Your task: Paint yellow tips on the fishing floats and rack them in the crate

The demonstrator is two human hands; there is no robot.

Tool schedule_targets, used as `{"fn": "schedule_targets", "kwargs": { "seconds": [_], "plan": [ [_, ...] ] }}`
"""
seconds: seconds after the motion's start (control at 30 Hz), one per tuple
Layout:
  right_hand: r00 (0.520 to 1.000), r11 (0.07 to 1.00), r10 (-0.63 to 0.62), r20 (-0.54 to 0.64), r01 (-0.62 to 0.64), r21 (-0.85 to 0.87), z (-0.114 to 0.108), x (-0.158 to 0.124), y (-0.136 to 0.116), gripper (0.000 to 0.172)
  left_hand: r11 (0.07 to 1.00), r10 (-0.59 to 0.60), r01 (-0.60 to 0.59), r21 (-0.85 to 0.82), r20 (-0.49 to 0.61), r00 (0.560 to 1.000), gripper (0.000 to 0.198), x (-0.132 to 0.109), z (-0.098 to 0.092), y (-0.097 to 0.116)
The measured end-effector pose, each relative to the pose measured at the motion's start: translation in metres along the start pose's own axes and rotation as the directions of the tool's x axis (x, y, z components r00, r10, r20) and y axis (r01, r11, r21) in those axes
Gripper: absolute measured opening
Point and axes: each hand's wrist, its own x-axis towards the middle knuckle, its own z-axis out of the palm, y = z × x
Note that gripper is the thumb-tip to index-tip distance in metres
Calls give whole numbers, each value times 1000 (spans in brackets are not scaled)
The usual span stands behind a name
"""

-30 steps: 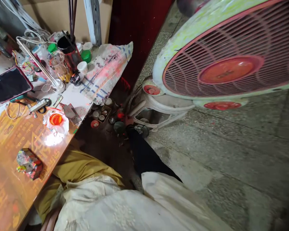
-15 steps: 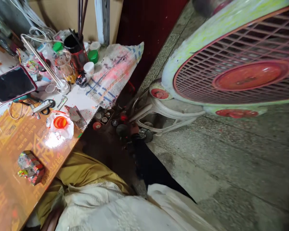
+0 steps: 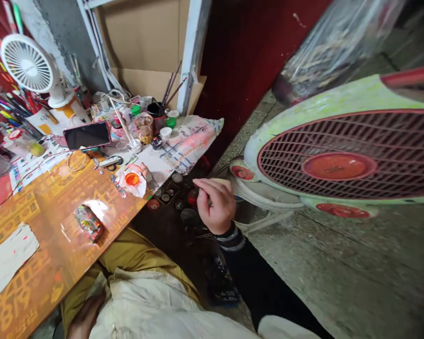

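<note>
My right hand [image 3: 215,205] is raised over the dark floor beside the table, its fingers curled and pinched together; whatever sits between them is too small to make out. Just beyond it, several small paint pots [image 3: 169,193] stand on the floor. My left hand [image 3: 83,320] rests low on my lap under the table edge, and its fingers do not show clearly. On the orange table [image 3: 38,263] lie a dish of orange paint on white paper [image 3: 132,179] and a paint-smeared block [image 3: 88,222].
A big floor fan [image 3: 339,155] with a red grille stands close on the right. At the table's back are a phone [image 3: 87,135], a small white desk fan [image 3: 28,63], a glass jar [image 3: 143,127], a cup of brushes [image 3: 158,109] and a stained cloth [image 3: 191,139].
The view has tipped up and back, showing more of the table. My right hand, earlier reaching down among the floor pots, has come up into sight with its fingers pinched.
</note>
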Motion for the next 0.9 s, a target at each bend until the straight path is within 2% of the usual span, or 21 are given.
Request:
{"fn": "schedule_targets", "kwargs": {
  "seconds": [0.07, 0.13, 0.3, 0.43, 0.57, 0.7, 0.9],
  "plan": [
    [989, 993, -115, 90, 114, 21, 7, 30, -32, 39, 1000, -4, 4, -2, -6, 1000, 47, -3, 5, -8],
    [973, 988, -156, 172, 152, 34, 21, 53, -55, 46, 1000, -13, 13, -8, 3, 1000, 49, -5, 10, -19],
    [917, 976, -203, 344, 216, -1, 60, 85, -77, 61, 999, 30, -30, -35, 8, 1000, 47, -7, 20, -36],
    [858, 949, -263, 442, 313, -43, 73, 87, -80, 62, 996, 69, -72, -44, -62, 996, 43, -7, 23, -34],
    [819, 935, -299, 490, 354, -20, 74, 82, -83, 46, 993, 104, -109, -43, -106, 989, 43, -7, 26, -31],
    [795, 926, -320, 515, 378, -9, 74, 78, -90, 30, 990, 127, -134, -52, -123, 984, 41, -7, 29, -29],
    [780, 915, -332, 530, 403, -20, 75, 77, -95, 31, 989, 129, -138, -59, -129, 983, 43, -8, 28, -23]
  ]
}}
